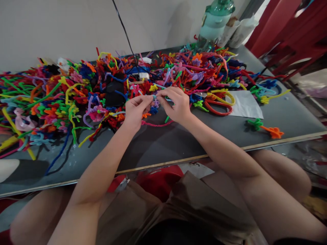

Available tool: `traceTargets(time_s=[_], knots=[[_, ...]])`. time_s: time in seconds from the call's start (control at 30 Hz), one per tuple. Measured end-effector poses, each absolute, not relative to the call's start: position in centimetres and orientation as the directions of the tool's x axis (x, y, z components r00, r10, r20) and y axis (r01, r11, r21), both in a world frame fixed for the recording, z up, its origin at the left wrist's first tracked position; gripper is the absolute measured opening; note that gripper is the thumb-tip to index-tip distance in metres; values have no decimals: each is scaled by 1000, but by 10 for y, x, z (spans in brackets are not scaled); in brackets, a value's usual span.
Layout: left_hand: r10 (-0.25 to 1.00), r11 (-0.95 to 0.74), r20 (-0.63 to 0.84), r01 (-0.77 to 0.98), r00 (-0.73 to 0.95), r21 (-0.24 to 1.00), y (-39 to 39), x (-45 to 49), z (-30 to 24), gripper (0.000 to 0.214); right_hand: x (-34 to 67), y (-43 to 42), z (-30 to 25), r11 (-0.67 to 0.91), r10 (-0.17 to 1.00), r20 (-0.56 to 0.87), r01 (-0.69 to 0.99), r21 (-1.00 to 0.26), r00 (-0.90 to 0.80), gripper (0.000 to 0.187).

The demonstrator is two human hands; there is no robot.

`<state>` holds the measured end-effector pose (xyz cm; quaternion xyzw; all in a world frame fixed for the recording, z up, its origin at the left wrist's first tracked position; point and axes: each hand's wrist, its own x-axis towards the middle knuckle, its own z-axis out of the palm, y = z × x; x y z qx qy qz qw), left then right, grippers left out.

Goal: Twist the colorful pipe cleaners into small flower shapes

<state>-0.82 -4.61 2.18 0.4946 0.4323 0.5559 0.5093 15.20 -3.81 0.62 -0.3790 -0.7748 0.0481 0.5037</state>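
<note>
Above the table's middle, my left hand (139, 108) and my right hand (176, 102) meet fingertip to fingertip. Both are closed in a pinch on a small light blue pipe cleaner (154, 97), mostly hidden by the fingers. Just beyond them lies a heap of bent pipe cleaners and fuzzy flower shapes, with a yellow flower (153, 87) near my fingertips. A pink pipe cleaner (158, 125) rests on the table under my hands. Right of my right hand lie scissors with red handles (219, 108), beside a yellow loop (227, 97).
Colourful pipe cleaners (56, 110) cover the left and back of the dark table (158, 146). A white paper (245, 103) and an orange and green flower piece (274, 132) lie at right. A green bottle (216, 23) and paper cups (242, 32) stand behind. A black cable (124, 27) hangs down.
</note>
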Motion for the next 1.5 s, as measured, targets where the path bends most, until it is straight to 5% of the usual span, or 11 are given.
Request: traceTargets(time_s=[0.6, 0.7, 0.8, 0.97, 1.23, 1.5], knots=[[910, -415, 411, 109, 55, 903, -39, -17, 11, 37, 151, -33, 12, 556, 801, 509, 74, -828, -316, 41], [842, -533, 531, 302, 97, 790, -39, -23, 13, 37, 151, -35, 16, 503, 815, 468, 16, -864, -342, 41], [725, -657, 650, 514, 228, 552, -40, -31, 19, 30, 153, -34, 19, 443, 821, 427, -51, -895, -379, 41], [629, -714, 684, 622, 370, 320, -37, -41, 20, 29, 154, -34, 18, 361, 794, 368, -112, -926, -484, 41], [711, -668, 623, 590, 325, 454, -44, -33, 30, 30, 157, -42, 23, 639, 749, 519, 240, -731, -412, 24], [903, -428, 384, 357, 191, 830, -45, -26, 32, 32, 157, -40, 17, 791, 604, 661, 435, -430, -446, 20]])
